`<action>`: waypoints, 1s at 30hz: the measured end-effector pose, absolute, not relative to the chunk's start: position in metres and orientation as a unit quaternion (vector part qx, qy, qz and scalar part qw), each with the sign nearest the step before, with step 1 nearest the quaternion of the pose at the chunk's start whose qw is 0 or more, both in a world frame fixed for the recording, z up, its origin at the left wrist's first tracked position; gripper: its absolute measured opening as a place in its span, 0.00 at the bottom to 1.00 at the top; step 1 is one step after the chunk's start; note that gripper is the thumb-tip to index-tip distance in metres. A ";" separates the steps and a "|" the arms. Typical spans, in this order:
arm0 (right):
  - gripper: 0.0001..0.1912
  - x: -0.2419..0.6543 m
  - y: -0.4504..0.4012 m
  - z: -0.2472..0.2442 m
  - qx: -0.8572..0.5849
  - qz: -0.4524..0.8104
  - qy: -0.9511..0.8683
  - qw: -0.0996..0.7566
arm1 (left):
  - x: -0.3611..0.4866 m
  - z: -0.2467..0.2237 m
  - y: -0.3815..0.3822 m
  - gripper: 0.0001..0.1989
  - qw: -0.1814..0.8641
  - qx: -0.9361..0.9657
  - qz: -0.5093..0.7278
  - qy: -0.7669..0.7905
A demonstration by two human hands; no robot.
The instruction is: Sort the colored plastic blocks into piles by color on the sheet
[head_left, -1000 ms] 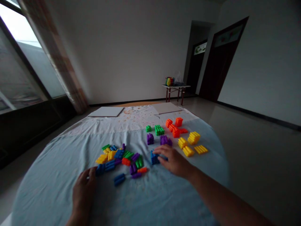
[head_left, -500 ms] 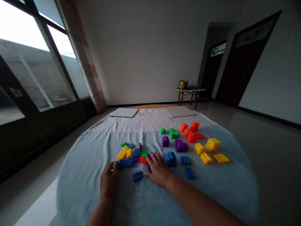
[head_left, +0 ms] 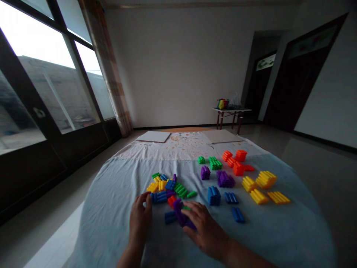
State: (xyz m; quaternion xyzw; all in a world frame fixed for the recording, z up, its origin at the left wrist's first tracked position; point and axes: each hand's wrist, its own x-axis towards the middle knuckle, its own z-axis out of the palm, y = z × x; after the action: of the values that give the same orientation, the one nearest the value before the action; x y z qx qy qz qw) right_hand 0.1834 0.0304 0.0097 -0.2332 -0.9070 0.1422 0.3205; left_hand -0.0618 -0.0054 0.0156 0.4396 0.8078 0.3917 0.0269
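the left hand (head_left: 141, 219) is curled, and its fingertips are just at the end of a blue block (head_left: 158, 197). i cannot tell if it really holds this block. the right hand (head_left: 206, 232) is not clenched: its fingers are spread and lie over a few purple pieces (head_left: 180, 213), and it seems to have no firm grip on them. these purple pieces are at the near edge of a mixed heap (head_left: 167, 186) of yellow, blue, green and red plastic pieces.

in a heap like this, it is better to take one piece by its two long sides and lift it straight up, because a sliding piece can push its neighbours. a red piece (head_left: 171, 201) and a short blue block (head_left: 170, 217) lie very near, between the hands, so the fingers need care there.

to the right stand separate groups: blue (head_left: 214, 195), purple (head_left: 225, 179), green (head_left: 214, 163), orange (head_left: 234, 158) and yellow (head_left: 264, 179). a narrow strip of pale blue cloth (head_left: 106, 230) lies between the heap and these groups, so a moving hand should stay low and not touch them. the cloth's far part has two white boards (head_left: 153, 136) on it.
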 end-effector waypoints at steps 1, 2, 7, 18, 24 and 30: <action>0.19 0.187 0.030 0.007 -0.235 0.134 -0.906 0.325 | -0.061 0.020 -0.002 0.23 0.026 0.453 0.374 0.809; 0.19 0.190 0.030 0.003 -0.238 0.125 -0.906 0.327 | -0.060 0.025 0.003 0.22 0.025 0.467 0.353 0.810; 0.17 0.189 0.034 -0.008 -0.262 0.093 -0.898 0.340 | -0.055 0.043 0.038 0.17 0.018 0.502 0.228 0.834; 0.16 0.179 0.033 -0.007 -0.287 0.105 -0.878 0.369 | -0.068 0.041 0.061 0.15 0.015 0.519 0.122 0.846; 0.18 0.180 0.035 -0.007 -0.291 0.086 -0.873 0.381 | -0.085 0.047 0.047 0.14 0.029 0.584 0.171 0.793; 0.18 0.182 0.036 -0.005 -0.304 0.069 -0.865 0.393 | -0.061 0.053 0.034 0.13 0.120 0.707 0.228 0.659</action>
State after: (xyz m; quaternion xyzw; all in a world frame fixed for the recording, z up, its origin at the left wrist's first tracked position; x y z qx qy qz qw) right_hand 0.1823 0.0357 -0.0052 -0.3038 -0.8650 0.0689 0.3934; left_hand -0.0608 0.0338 0.0533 0.7070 0.6587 0.2277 0.1199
